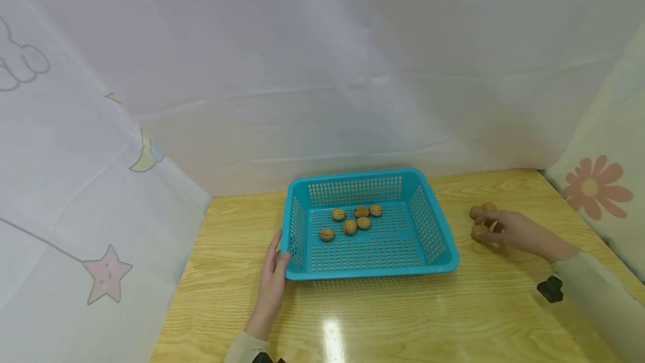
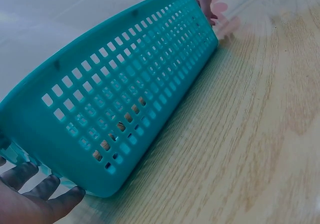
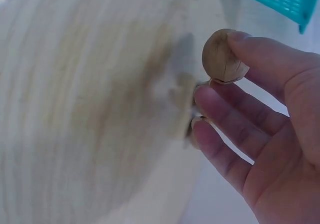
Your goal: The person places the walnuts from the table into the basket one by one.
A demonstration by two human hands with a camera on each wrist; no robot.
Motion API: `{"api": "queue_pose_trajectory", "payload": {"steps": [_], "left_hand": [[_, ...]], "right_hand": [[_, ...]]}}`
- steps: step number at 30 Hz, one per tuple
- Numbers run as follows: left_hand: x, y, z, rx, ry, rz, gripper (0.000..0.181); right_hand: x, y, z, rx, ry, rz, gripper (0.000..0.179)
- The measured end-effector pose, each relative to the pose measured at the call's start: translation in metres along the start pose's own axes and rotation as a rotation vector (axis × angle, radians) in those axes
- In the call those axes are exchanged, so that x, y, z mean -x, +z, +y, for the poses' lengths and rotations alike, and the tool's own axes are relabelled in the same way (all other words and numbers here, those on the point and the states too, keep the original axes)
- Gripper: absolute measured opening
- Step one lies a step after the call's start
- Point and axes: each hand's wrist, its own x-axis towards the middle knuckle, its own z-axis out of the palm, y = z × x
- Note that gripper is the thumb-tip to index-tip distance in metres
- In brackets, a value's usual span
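A blue-green plastic basket with slotted walls stands on the wooden table, several walnuts lying on its floor. My left hand holds the basket's left end, thumb at the rim and fingers against the outer wall; its fingertips touch the plastic in the left wrist view. Right of the basket, my right hand pinches a walnut between thumb and fingers, low over the table. Two more walnuts sit just beyond those fingers, partly hidden behind them in the right wrist view.
The wood-grain table reaches back to a pale hanging sheet. Side sheets with a printed star and a printed flower border it at left and right.
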Motion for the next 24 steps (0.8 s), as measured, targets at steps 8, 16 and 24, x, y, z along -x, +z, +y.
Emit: {"api": "queue_pose_trajectory", "payload": {"steps": [8,16,24], "left_hand": [[0.0,0.0,-0.001,0.0,-0.004,0.0,0.058],[0.001,0.001,0.0,-0.012,0.002,0.004,0.059],[0.001,0.0,0.001,0.005,-0.004,0.0,0.058]], "right_hand": [[-0.002,-0.02,-0.019,0.003,-0.052,0.049,0.028],[-0.01,-0.034,-0.046,0.024,-0.027,0.022,0.027],[-0.028,-0.051,-0.081,0.008,-0.034,0.007,0.031]]}}
